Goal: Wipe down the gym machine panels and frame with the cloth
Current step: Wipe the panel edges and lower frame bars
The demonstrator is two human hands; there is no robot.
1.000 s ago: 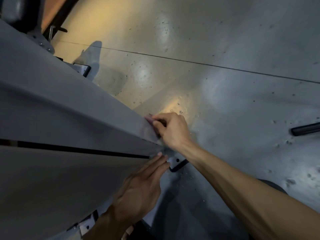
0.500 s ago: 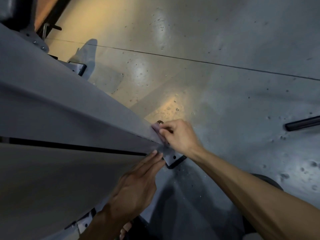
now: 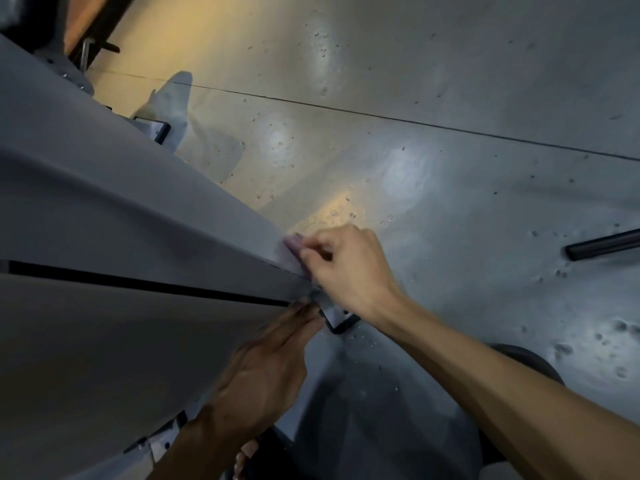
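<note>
1. At the lower corner of the grey machine panel [image 3: 145, 216], the right hand [image 3: 349, 271] has its fingers [image 3: 311, 252] curled and clamped on a small pale purple cloth [image 3: 294, 249], which is pressed against the panel's slanted edge.
2. Only a narrow strip of the cloth shows, between the fingertips and the panel; the remainder is hidden under the hand.
3. The right forearm [image 3: 485, 386] runs in from the lower right of the head view, crossing above the floor.
4. The left hand [image 3: 263, 372] lies flat on the second, darker panel [image 3: 104, 358] below, with its fingers straight, held together, and gripping nothing; their tips reach the panel's corner, just beside the right hand.
5. A black gap [image 3: 138, 284] runs between the two panels and narrows to a point near both hands.
6. Just under the two hands, a small metal foot plate [image 3: 337, 315] with a dark edge sits on the floor at the base of the frame.
7. A similar plate [image 3: 156, 129] shows farther up along the upper panel's edge.
8. The grey concrete floor [image 3: 450, 168] is speckled with small pits and carries a thin dark seam line [image 3: 415, 123] across it.
9. A black bar [image 3: 602, 247] lies on the floor at the right edge, well apart from the hands.
10. Toes of a bare foot [image 3: 246, 457] show at the bottom edge, below the left wrist.
</note>
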